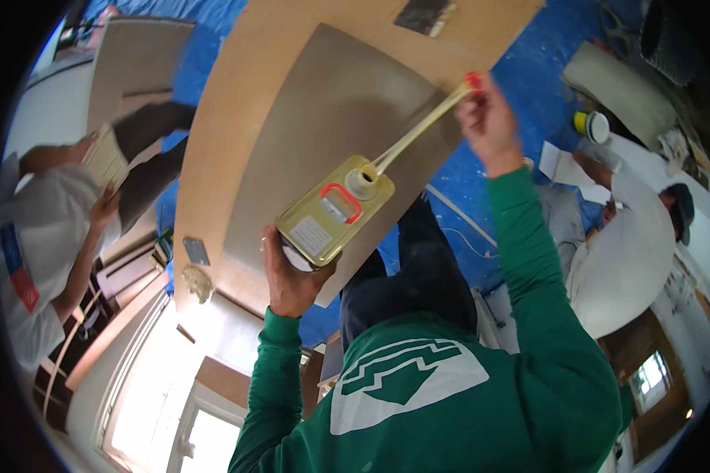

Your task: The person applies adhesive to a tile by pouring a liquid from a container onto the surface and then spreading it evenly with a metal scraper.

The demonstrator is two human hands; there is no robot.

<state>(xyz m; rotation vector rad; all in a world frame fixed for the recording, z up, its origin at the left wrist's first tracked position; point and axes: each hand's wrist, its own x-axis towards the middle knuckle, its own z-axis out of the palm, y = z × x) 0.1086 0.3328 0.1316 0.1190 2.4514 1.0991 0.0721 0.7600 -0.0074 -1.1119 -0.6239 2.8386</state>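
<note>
My left hand [288, 276] is closed round the lower end of a rectangular gold metal can [301, 221], which tilts over a grey-brown sheet [292, 150]. The can has a red carrying handle [359, 211], a white label and a round neck [362, 181] with a dark opening. My right hand [491, 122] is raised to the upper right, fingers pinched on a small red cap [473, 82]. Pale yellow strands [418, 132] stretch between the can's neck and the cap; I cannot tell exactly what they are made of.
The sheet lies on a wooden board [221, 150]. A dark rectangular piece [424, 16], a small dark plate [196, 251] and a beige lump [197, 283] lie on it. Blue sheeting [528, 71] covers the floor. A person [63, 213] stands left holding a pale panel; another [623, 252] crouches right.
</note>
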